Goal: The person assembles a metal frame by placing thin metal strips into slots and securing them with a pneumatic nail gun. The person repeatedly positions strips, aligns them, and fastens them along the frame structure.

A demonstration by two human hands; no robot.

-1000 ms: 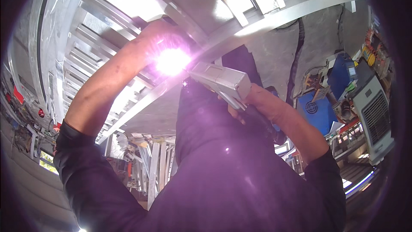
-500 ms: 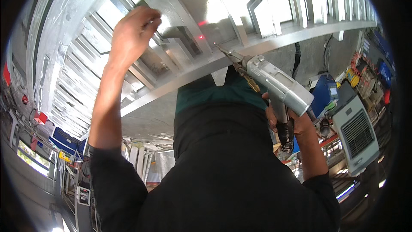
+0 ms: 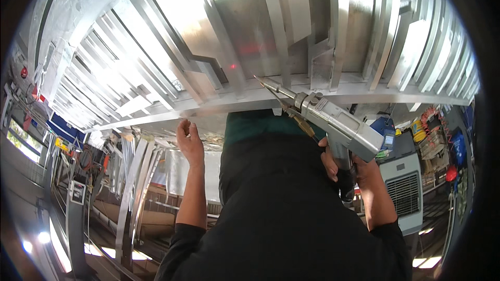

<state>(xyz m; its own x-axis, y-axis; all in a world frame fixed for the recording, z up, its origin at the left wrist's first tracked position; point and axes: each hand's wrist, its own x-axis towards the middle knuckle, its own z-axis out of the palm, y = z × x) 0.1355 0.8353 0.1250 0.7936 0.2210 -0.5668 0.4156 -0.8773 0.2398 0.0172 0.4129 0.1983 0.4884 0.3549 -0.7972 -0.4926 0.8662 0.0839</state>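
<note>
My right hand (image 3: pixel 329 164) is wrapped round the black-sleeved handle of a silver handheld laser welding gun (image 3: pixel 341 126). The gun's thin pointed nozzle and brass-coloured wire feed tube angle up and left, over the front rail (image 3: pixel 271 98) of a slatted metal panel (image 3: pixel 289 15). A red light dot shines on a bright metal slat (image 3: pixel 224 36), left of the nozzle tip. Just below the rail, my left hand (image 3: pixel 190 143) hangs in the air with its fingers partly stretched and nothing visible in it.
Metal slats and bent tabs fill the panel across the far side. A grey louvred air cooler (image 3: pixel 401 192) stands at my right, near a blue box (image 3: pixel 384 131) and yellow and red gear. Long metal profiles (image 3: pixel 136 187) lean at the left.
My left hand has come off the panel area and moved down toward me. My view has shifted along the panel; the welding gun stays in my right hand, its nozzle over the rail.
</note>
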